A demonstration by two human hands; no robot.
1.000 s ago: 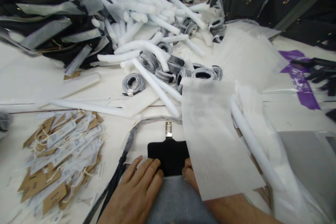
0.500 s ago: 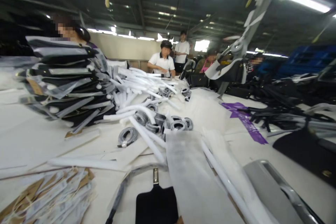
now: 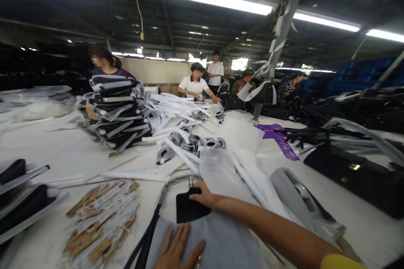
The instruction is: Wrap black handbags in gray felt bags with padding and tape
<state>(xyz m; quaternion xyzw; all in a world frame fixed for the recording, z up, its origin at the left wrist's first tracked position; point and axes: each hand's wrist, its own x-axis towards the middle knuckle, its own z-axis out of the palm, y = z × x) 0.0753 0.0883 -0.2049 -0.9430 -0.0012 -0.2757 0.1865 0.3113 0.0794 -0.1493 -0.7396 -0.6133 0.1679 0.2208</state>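
L hand [image 3: 178,248] moved off black bag flap [image 3: 187,209] onto grey cover [image 3: 227,239]; R hand [image 3: 203,196] went up toward metal clasp [image 3: 191,181]. L fingers spread, palm-down, no grip seen. R fingers part-bent, thumb out over flap; pinch or mere touch, can't tell. Risks: cover could crease if L palm drags; flap could skew under uneven R pull; white sheet [image 3: 217,168] just past R knuckles might get dragged. Flap btwn L & R fingers: matte, flat, rounded top-L corner, w/ shiny clasp above.

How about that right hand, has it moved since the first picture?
Yes: the right hand moved forward along the black flap, nearer its metal clasp.
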